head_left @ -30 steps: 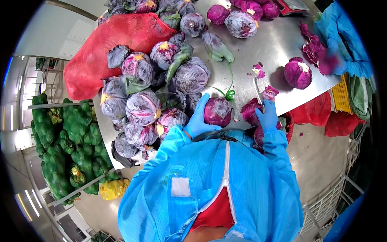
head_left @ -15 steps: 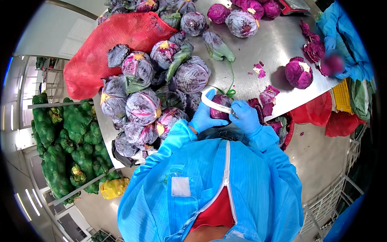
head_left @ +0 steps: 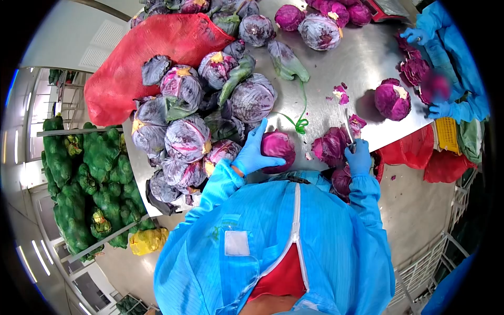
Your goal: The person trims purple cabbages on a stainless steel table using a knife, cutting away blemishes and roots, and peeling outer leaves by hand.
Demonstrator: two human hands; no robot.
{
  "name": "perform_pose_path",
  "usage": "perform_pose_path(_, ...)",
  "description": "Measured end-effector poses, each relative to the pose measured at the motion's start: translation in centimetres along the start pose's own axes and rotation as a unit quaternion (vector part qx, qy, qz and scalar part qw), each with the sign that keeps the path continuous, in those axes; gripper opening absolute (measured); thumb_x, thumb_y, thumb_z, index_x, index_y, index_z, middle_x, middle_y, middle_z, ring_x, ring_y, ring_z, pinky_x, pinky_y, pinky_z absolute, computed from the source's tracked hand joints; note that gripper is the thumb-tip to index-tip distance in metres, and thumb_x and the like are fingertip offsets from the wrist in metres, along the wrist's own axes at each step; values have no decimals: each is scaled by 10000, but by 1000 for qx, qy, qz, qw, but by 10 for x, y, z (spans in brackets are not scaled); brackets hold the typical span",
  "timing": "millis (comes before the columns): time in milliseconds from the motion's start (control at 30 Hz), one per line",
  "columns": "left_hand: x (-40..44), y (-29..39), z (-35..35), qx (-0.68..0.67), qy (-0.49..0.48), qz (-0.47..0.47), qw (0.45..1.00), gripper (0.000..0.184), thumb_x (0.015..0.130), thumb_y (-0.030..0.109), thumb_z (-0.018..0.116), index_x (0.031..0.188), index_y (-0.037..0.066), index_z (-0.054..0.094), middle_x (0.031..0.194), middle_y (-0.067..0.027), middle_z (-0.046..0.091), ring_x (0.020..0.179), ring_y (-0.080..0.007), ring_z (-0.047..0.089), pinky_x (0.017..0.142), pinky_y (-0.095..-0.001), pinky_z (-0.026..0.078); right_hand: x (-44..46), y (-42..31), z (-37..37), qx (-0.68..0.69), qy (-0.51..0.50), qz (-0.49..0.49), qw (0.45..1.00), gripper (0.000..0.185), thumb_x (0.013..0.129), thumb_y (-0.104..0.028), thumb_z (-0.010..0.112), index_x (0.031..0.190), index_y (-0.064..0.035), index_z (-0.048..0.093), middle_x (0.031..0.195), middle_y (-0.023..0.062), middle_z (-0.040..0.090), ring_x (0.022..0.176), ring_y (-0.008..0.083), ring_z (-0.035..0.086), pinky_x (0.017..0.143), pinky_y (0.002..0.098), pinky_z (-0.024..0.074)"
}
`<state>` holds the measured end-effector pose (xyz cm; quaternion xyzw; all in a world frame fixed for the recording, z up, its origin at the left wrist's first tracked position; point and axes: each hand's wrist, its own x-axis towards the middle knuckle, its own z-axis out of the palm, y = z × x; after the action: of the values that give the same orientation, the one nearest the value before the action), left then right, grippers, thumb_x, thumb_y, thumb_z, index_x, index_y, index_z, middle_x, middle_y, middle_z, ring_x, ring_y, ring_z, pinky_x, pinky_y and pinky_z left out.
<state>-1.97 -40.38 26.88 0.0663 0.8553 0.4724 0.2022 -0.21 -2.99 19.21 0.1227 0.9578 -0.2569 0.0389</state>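
Observation:
My left hand (head_left: pixel 251 153), in a blue glove, cups the left side of a small, trimmed red cabbage (head_left: pixel 278 149) at the table's near edge. Its thumb lies against the cabbage and its fingers are spread. To the right, my right hand (head_left: pixel 359 157), gloved too, is closed around a knife (head_left: pixel 348 126) whose thin blade points away from me. Loose purple leaves (head_left: pixel 331 147) lie beside that hand, partly behind it. A knotted green tie (head_left: pixel 300 126) rests just beyond the cabbage.
Untrimmed cabbages (head_left: pixel 187 135) pile up on the left beside a red mesh sack (head_left: pixel 152 58). A peeled cabbage (head_left: pixel 392 100) sits on the steel table (head_left: pixel 325 68). Another person's gloved hand (head_left: pixel 442 109) is at the right edge. Green-netted sacks (head_left: pixel 73 194) stand left.
My right hand has moved right with the knife, away from the cabbage, to the loose leaves. My left hand stays at the cabbage, its fingers more spread. The other person's hands have shifted.

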Motion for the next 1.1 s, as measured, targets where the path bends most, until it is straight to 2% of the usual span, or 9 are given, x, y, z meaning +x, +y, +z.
perform_pose_path(233, 6, -7, 9, 4, 6, 12, 1000, 1172, 527, 468, 917, 1436, -14, 356, 1400, -251, 410, 1322, -381, 408, 1133, -419, 321, -6, -76, -6, -5, -55, -39, 998, 876, 680, -404, 829, 1427, -177, 431, 1410, 206, 395, 1230, 367, 486, 946, 447, 494)
perform_pose_path(400, -2, -25, 33, -191, 88, 0, 978, 975, 623, 323, 907, 1401, 10, 409, 1383, -172, 452, 1271, -287, 465, 1096, -382, 371, -16, -71, 2, -76, -92, -5, 993, 907, 661, -402, 838, 1432, -176, 417, 1410, 189, 411, 1269, 421, 426, 943, 498, 490)
perform_pose_path(567, 15, -10, 64, -518, 132, -108, 838, 652, 812, 133, 779, 1368, 43, 449, 1272, -88, 558, 1172, -199, 541, 1019, -368, 446, -60, -15, -25, -73, -86, 42, 993, 899, 656, -297, 853, 1429, -156, 415, 1380, 188, 443, 1246, 395, 447, 966, 466, 468)
perform_pose_path(667, 24, -6, 63, -616, 98, -188, 759, 578, 879, 255, 728, 1359, 72, 464, 1268, -96, 577, 1126, -224, 592, 945, -397, 504, -95, 37, -22, -39, -17, 32, 999, 894, 677, -270, 851, 1435, -142, 396, 1386, 198, 428, 1211, 402, 482, 944, 462, 482)
perform_pose_path(767, 29, -11, 56, -636, 22, -220, 739, 618, 918, 429, 645, 1404, 114, 432, 1309, -120, 564, 1214, -263, 554, 975, -448, 495, -101, 40, -7, 131, 16, 44, 990, 698, 751, -254, 815, 1354, -82, 508, 1206, 146, 592, 1035, 265, 602, 878, 371, 509)
perform_pose_path(833, 21, -9, 44, -607, -31, -260, 750, 666, 901, 478, 646, 1428, 153, 402, 1333, -128, 546, 1228, -279, 545, 966, -512, 486, -93, 17, 5, 287, 0, 76, 955, 566, 792, -241, 790, 1277, -43, 578, 1041, 111, 675, 889, 178, 633, 822, 318, 517)
perform_pose_path(933, 9, -1, 34, -521, -60, -298, 798, 745, 855, 482, 701, 1452, 208, 349, 1373, -116, 507, 1216, -299, 550, 911, -597, 475, -76, -26, 16, 368, -103, 50, 923, 547, 829, -202, 752, 1308, -26, 555, 1106, 96, 633, 982, 156, 609, 864, 309, 513)
perform_pose_path(1033, 5, 11, 35, -457, -42, -292, 839, 818, 824, 486, 734, 1469, 228, 302, 1414, -106, 458, 1215, -317, 545, 874, -628, 474, -57, -46, 30, 283, -53, -80, 954, 584, 828, -246, 733, 1345, -65, 529, 1178, 136, 596, 1050, 222, 611, 885, 341, 505)
perform_pose_path(1100, 11, 31, 41, -431, -28, -274, 860, 804, 814, 497, 739, 1451, 220, 333, 1367, -103, 500, 1188, -314, 564, 822, -605, 504, -43, -60, 24, 201, -48, -47, 977, 620, 825, -259, 720, 1379, -98, 493, 1265, 159, 535, 1093, 279, 596, 894, 366, 503)
